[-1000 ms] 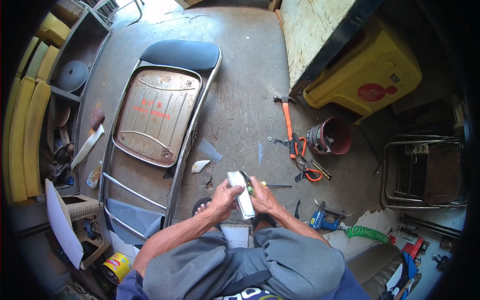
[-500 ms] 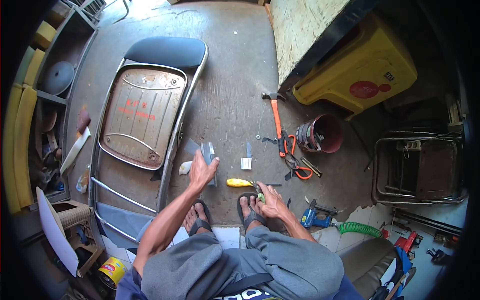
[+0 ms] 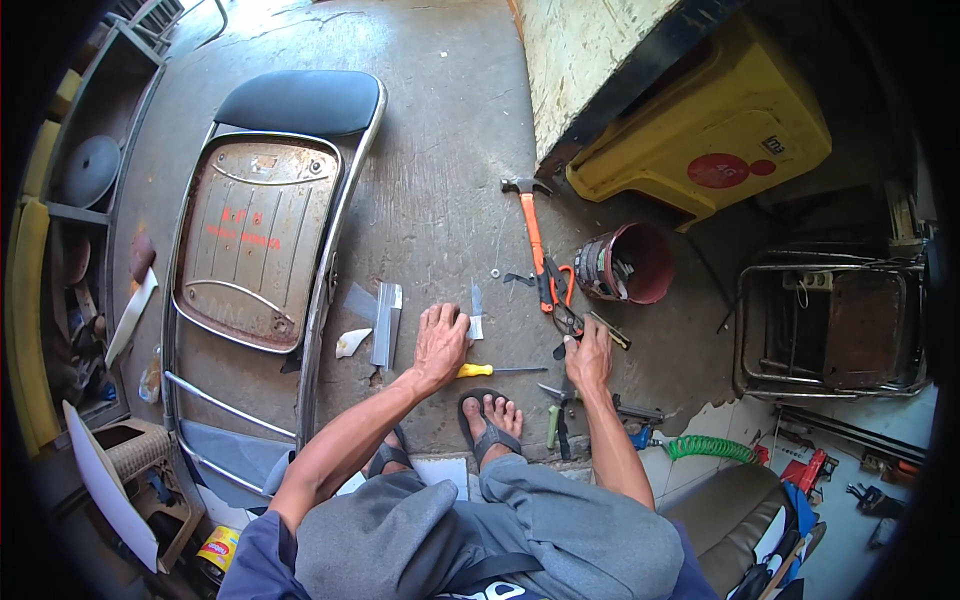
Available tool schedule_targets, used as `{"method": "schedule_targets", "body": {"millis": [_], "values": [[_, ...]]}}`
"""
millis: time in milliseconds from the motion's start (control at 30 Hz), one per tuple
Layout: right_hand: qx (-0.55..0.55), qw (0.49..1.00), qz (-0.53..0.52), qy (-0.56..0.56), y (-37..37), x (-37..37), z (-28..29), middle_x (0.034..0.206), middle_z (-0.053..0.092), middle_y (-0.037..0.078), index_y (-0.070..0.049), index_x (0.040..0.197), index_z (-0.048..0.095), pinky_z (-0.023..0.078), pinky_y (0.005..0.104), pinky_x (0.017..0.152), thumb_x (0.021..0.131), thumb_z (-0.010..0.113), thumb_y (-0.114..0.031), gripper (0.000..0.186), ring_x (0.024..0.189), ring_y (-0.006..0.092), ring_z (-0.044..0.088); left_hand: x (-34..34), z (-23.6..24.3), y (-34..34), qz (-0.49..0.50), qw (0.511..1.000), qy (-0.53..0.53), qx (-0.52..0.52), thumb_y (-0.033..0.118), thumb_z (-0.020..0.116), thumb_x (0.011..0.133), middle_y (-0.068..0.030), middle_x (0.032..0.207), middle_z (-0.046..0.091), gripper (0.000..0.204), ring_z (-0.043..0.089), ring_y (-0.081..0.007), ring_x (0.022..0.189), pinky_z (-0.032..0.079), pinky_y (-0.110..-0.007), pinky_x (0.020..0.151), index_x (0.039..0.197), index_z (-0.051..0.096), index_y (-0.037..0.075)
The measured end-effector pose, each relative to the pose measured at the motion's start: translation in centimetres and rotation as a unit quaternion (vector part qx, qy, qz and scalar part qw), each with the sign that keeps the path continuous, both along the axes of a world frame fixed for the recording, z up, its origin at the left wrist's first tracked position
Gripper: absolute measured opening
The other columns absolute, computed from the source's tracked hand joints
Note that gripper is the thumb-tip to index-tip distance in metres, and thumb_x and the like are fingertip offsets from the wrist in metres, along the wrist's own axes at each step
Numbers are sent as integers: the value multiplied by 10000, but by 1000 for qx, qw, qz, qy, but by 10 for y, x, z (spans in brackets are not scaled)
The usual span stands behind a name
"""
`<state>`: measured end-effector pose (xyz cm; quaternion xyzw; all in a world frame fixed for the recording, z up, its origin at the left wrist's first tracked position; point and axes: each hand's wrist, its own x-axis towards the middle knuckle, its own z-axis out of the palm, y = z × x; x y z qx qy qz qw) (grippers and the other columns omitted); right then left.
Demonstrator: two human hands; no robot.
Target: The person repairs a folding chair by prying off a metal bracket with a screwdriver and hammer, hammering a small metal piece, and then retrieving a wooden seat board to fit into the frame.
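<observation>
On the worn grey concrete floor (image 3: 440,130), toward the near edge where it meets white tiles, the left hand (image 3: 442,348) reaches forward palm down, fingers bent and close together; whether they grip anything cannot be told. A small white rectangular piece (image 3: 476,327) lies just beside those fingertips, on their right, and the yellow-handled screwdriver with a thin metal shaft (image 3: 476,370) lies nearer the tiles, its handle end close to the heel of that hand. The right hand (image 3: 589,357) is over the orange-handled metal shears (image 3: 567,319), fingers curled downward, partly covering them; whether they are clamped on a handle cannot be told. A slim metallic tool (image 3: 615,334) lies just right of these fingers. The orange-handled claw hammer (image 3: 532,235) lies beyond the shears, and the green-handled cutting tool (image 3: 553,425) sits below the right hand, nearer the floor's tiled edge.
</observation>
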<state>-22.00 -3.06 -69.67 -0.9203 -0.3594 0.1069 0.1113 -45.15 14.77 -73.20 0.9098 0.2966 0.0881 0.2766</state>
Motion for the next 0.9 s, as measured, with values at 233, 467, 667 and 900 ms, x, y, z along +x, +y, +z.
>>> {"method": "schedule_targets", "body": {"millis": [233,467,667,900], "values": [[10,990,-41,131,7,13,-2,850,711,140,-43,984,625,499,487,768,843,767,-192,250,835,384,678,-3,11,11,-4,1000,-20,0,172,762,781,-123,1052,575,315,539,-326,1060,402,-456,933,1053,634,77],[121,986,-29,-111,-17,-1,-2,1051,682,183,-41,1087,639,506,506,815,870,695,-127,240,942,433,657,4,10,12,103,987,-33,-121,150,768,798,-156,942,639,235,623,-327,952,476,-448,827,994,670,68],[125,982,21,140,5,-36,8,1032,636,169,-12,1168,621,532,413,820,884,662,-95,299,931,314,659,-16,27,31,178,970,-115,-115,80,717,850,-176,839,687,113,691,-336,772,532,-422,676,948,674,46],[22,995,96,-9,147,-7,-21,1188,553,254,-8,1195,550,473,505,929,847,743,-157,425,1033,433,586,-20,1,40,53,988,37,142,156,670,840,-139,1314,605,414,560,-304,1219,438,-432,1002,1227,594,30]]}}
